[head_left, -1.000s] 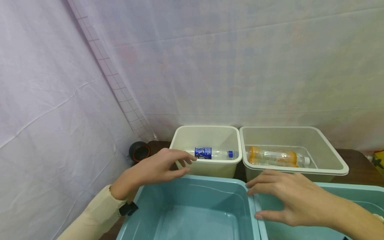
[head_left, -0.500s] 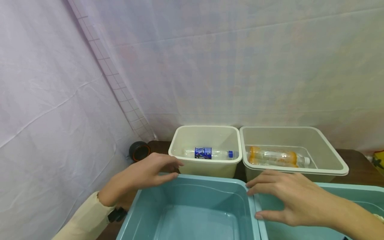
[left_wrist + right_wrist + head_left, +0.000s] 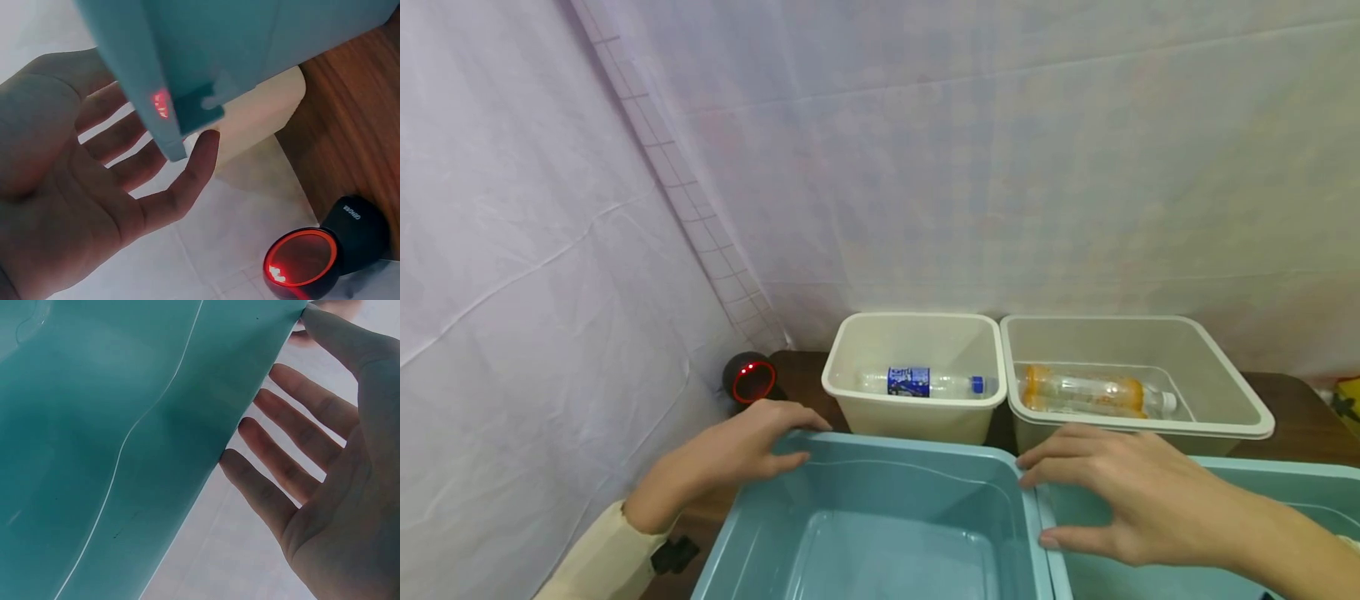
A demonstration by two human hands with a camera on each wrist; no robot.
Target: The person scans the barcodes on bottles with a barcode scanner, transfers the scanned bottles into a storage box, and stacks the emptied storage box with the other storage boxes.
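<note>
While two teal tubs (image 3: 880, 533) and two cream bins (image 3: 917, 417) each holding one bottle (image 3: 925, 382) sat there, left hand (image 3: 730, 454), fingers relaxed, had drawn back onto the tub rim; right hand (image 3: 1120, 500) stayed flat, fingers straight.

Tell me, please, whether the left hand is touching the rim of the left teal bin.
Touching. In the head view, the left hand lies with its fingers over the far left corner of the left teal bin; the left wrist view shows the fingers against that corner.
</note>
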